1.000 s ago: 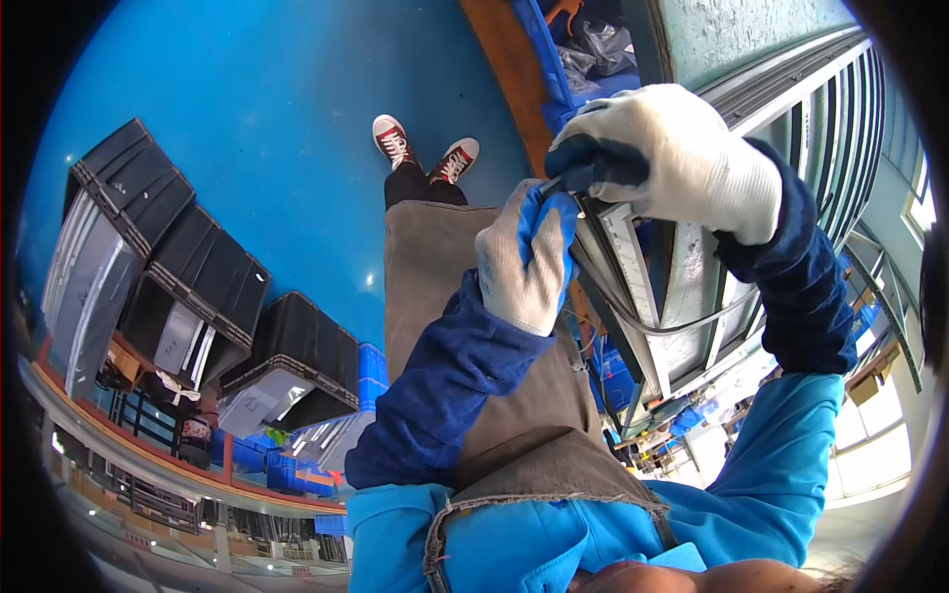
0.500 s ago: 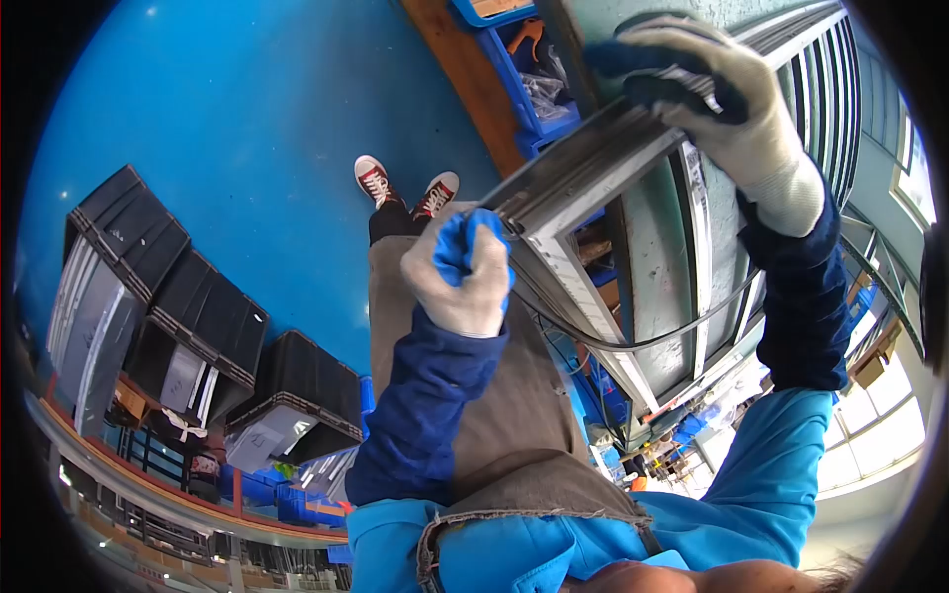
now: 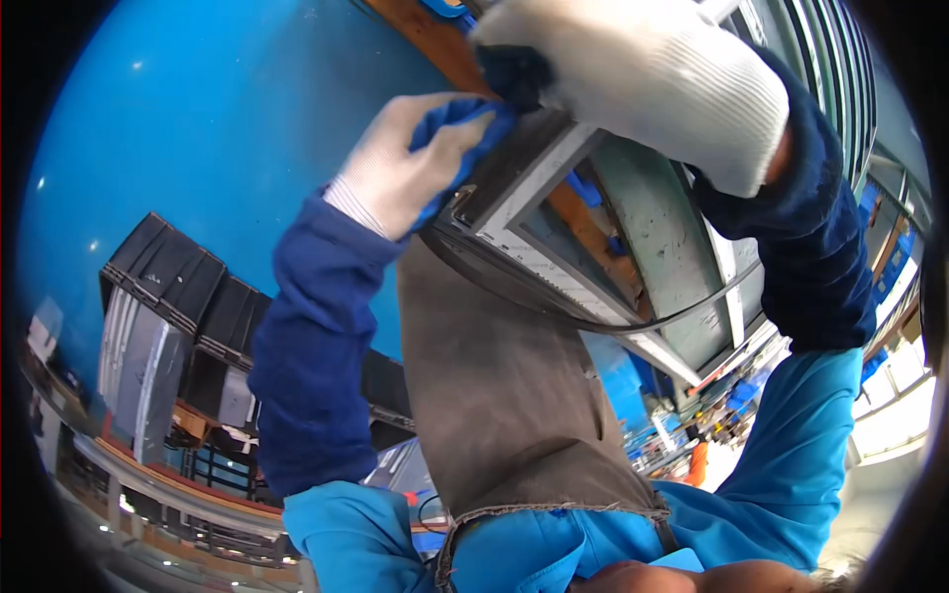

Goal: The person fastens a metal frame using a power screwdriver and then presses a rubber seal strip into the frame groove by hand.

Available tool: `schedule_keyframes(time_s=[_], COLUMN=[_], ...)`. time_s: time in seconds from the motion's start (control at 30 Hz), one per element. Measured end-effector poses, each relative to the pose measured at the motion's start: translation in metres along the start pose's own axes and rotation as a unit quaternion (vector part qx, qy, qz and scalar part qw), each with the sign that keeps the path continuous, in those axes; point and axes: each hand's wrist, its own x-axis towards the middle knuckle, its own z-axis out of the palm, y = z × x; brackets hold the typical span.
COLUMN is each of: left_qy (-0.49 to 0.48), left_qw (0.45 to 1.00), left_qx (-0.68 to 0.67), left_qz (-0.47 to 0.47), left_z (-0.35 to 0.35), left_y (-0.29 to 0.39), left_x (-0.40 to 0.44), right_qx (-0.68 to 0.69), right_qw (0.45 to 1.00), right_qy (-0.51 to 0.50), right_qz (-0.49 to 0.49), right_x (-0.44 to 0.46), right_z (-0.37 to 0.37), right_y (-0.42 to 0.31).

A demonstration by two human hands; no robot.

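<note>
A metal frame (image 3: pixel 583 282) with a dark outer edge lies on a pale green support (image 3: pixel 662 212), one corner toward my body. My left hand (image 3: pixel 420 153), in a white and blue glove, is closed beside that corner; what its fingers pinch is too small to name. My right hand (image 3: pixel 643 84), in a white and dark blue glove, is bent over the frame's outer edge, its fingertips close to my left hand's; its grip is partly hidden. A black strip (image 3: pixel 593 324) hangs in a curve from the corner across the frame.
Black crates (image 3: pixel 163 272) stand at the left on a shelf above the blue floor (image 3: pixel 227 128). Slatted metal frames (image 3: pixel 825 89) are stacked at the upper right. A wooden edge (image 3: pixel 425 38) runs along the support. Cluttered work areas show at the lower right.
My left hand has moved up from below the corner to the frame's outer edge. My right hand has come down toward it, leftward. The view has shifted, and the shoes are out of sight.
</note>
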Motion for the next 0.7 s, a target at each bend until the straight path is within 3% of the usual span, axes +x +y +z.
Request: schedule_keyframes(time_s=[0.2, 0.33, 0.43, 0.47, 0.53, 0.7], left_qy=[-0.081, -0.098, -0.118, -0.125, -0.137, -0.105], left_qw=[0.991, 0.975, 0.961, 0.953, 0.941, 0.979], left_qx=[0.041, 0.198, 0.230, 0.246, 0.270, 0.097], left_qz=[-0.097, -0.034, -0.093, -0.122, -0.151, -0.142], left_z=[-0.010, 0.000, 0.004, 0.005, 0.004, -0.002], left_y=[0.018, 0.021, 0.025, 0.027, 0.029, 0.028], left_x=[0.013, 0.017, 0.017, 0.017, 0.018, 0.025], right_qx=[-0.159, 0.180, 0.223, 0.197, 0.106, -0.048], right_qw=[0.979, 0.964, 0.899, 0.855, 0.828, 0.881], right_qy=[0.126, 0.194, 0.375, 0.470, 0.522, 0.415], right_qz=[-0.025, -0.003, 0.044, 0.090, 0.176, 0.224], right_x=[-0.006, -0.034, -0.070, -0.081, -0.117, -0.155], right_z=[-0.001, 0.024, 0.045, 0.050, 0.065, 0.089], right_y=[-0.025, 0.006, -0.015, -0.017, -0.009, -0.009])
